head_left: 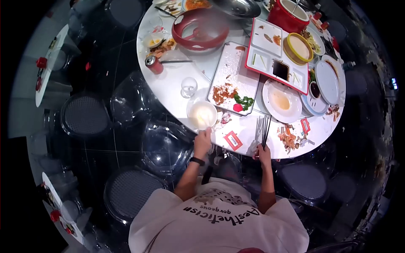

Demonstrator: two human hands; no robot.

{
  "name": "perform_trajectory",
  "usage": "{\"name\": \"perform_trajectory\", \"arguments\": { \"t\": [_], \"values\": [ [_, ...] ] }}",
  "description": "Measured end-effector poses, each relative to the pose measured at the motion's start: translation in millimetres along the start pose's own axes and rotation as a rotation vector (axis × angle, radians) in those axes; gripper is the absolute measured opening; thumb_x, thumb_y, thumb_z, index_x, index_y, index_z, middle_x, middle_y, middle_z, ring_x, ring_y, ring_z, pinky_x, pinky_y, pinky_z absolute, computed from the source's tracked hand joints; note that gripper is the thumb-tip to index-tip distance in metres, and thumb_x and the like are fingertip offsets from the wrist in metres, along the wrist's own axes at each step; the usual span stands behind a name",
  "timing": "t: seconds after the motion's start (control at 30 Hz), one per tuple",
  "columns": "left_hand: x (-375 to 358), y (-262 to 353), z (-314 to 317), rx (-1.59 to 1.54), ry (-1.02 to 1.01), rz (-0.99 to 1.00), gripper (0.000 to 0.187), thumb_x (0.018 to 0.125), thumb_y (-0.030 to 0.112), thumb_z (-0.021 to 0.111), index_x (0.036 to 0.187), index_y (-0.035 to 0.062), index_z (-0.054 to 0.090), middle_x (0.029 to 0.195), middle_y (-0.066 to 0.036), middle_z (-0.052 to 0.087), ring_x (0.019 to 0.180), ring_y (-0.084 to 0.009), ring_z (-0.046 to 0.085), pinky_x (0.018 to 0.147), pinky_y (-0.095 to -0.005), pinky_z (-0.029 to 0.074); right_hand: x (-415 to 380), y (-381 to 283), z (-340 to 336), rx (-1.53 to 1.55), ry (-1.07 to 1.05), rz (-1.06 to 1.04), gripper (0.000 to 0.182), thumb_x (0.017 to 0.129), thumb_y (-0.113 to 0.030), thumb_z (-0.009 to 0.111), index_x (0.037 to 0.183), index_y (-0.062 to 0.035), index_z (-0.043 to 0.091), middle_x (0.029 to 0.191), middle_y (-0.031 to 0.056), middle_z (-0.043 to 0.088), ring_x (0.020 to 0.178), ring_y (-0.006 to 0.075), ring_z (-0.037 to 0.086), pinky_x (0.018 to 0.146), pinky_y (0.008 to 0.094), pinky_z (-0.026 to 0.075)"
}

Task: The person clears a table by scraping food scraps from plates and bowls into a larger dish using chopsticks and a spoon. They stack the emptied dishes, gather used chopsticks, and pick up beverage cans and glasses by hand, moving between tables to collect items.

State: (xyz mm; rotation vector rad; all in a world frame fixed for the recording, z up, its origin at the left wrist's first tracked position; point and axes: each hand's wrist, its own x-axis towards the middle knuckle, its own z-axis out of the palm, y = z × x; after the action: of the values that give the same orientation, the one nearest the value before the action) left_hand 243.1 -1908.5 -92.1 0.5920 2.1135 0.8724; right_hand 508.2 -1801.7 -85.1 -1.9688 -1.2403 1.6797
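Chopsticks (pixel 265 131) in R hand (pixel 263 152); L hand (pixel 203 142) at bowl (pixel 193 113) rim.

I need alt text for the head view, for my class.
A person's right hand holds dark chopsticks at the edge of a white table crowded with used dishes; the left hand is at a white bowl.

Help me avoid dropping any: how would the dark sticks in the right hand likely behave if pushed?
The dark sticks are probably stiff, as they look straight. Each is likely light, being so thin. Held near one end by the right hand, with their far ends slightly fanned, they might splay or slide if nudged.
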Motion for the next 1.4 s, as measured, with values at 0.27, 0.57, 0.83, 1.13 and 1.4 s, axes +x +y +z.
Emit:
{"name": "perform_trajectory", "arguments": {
  "t": [0.27, 0.57, 0.83, 1.13, 1.4],
  "values": [
    [10.2, 2.2, 20.2, -0.864, -0.262, -0.412, 0.053, 0.093, 0.053, 0.046, 0.101, 0.0016, 0.058, 0.079, -0.005, 0.063, 0.056, -0.0081, 0.052, 0.046, -0.0183, 0.04, 4.7, 13.7, -15.0, -0.426, 0.085, -0.374, 0.03, 0.092, -0.027, 0.052, 0.092, 0.0016, 0.06, 0.079, 0.0234, 0.064, 0.077, 0.0394, 0.063, 0.068, 0.0444, 0.048],
    [14.6, 20.8, 30.6, -1.273, -0.467, -0.4, 0.031, 0.096, 0.039, 0.05, 0.093, 0.0081, 0.057, 0.076, 0.002, 0.054, 0.061, -0.0055, 0.048, 0.048, -0.016, 0.036, -78.2, -56.7, -42.2, -0.635, -0.04, -0.384, 0.024, 0.089, -0.019, 0.059, 0.089, 0.0045, 0.063, 0.068, 0.0216, 0.062, 0.06, 0.0321, 0.063, 0.056, 0.0373, 0.046],
    [-48.6, 29.6, -13.0, -0.553, -0.608, 0.013, 0.032, 0.098, 0.029, 0.047, 0.082, 0.0038, 0.057, 0.061, 0.0, 0.051, 0.049, -0.0068, 0.049, 0.043, -0.0198, 0.038, -39.6, -56.2, 109.1, -0.001, -0.348, -0.194, 0.019, 0.088, -0.021, 0.064, 0.083, -0.0023, 0.066, 0.065, 0.0003, 0.059, 0.058, 0.0056, 0.051, 0.053, 0.022, 0.038],
    [129.2, 44.0, -129.3, -0.012, 0.469, 0.659, 0.094, 0.064, 0.021, 0.084, 0.139, 0.0036, 0.028, 0.131, -0.018, 0.043, 0.104, -0.0291, 0.054, 0.088, -0.0378, 0.046, -58.0, -126.5, 115.7, 0.196, -0.267, -0.175, 0.015, 0.09, -0.02, 0.062, 0.079, -0.0092, 0.059, 0.054, -0.007, 0.047, 0.039, 0.0015, 0.033, 0.037, 0.0207, 0.02],
    [174.7, 84.7, -147.9, 0.099, 0.302, 0.632, 0.093, 0.065, 0.026, 0.081, 0.14, 0.0055, 0.03, 0.113, -0.017, 0.059, 0.103, -0.0321, 0.058, 0.087, -0.0381, 0.047, -62.6, -112.6, 110.8, 0.278, -0.131, -0.166, 0.016, 0.09, -0.018, 0.061, 0.076, -0.0119, 0.055, 0.052, -0.0071, 0.044, 0.036, 0.0022, 0.031, 0.035, 0.0211, 0.017]
  ]
}}
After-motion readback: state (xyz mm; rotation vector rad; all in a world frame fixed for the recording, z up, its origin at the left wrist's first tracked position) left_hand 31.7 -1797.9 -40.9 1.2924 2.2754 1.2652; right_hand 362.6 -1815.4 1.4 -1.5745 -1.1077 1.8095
